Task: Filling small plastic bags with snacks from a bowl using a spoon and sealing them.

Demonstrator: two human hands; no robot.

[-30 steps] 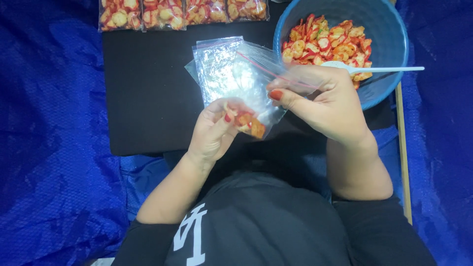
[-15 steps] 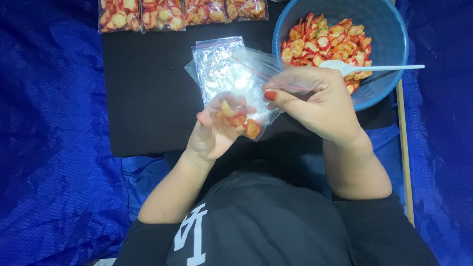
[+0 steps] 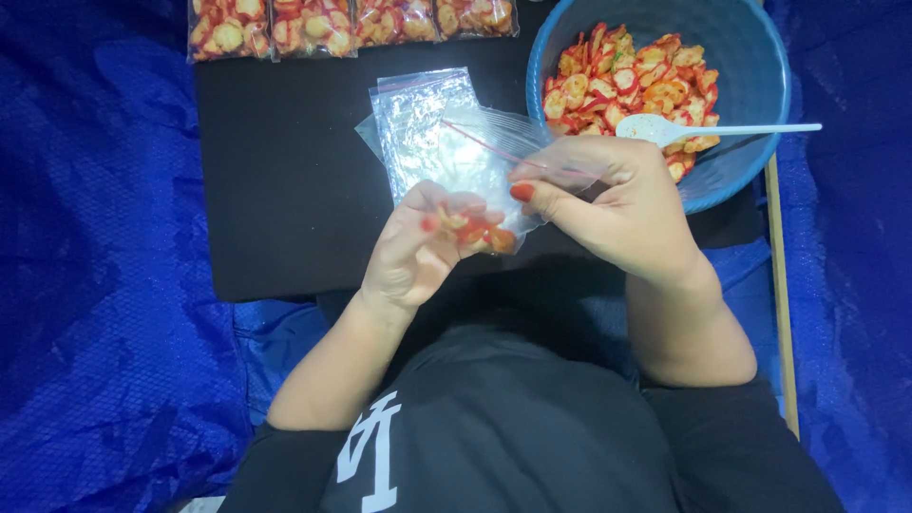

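Just beside the blue bowl point(image 3: 750, 142), both hands' fingers pinch a clear zip bag point(image 3: 494, 166), its red-striped mouth slanting toward the bowl, reddish snack pieces point(image 3: 475, 231) bunched at its bottom

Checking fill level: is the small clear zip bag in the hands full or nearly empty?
Nearly empty. The small clear zip bag shows only a few red-orange snack slices at its bottom, by the left hand.

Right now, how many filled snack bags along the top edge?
4, side by side on the black mat. Tops are cropped, so more may lie out of frame.
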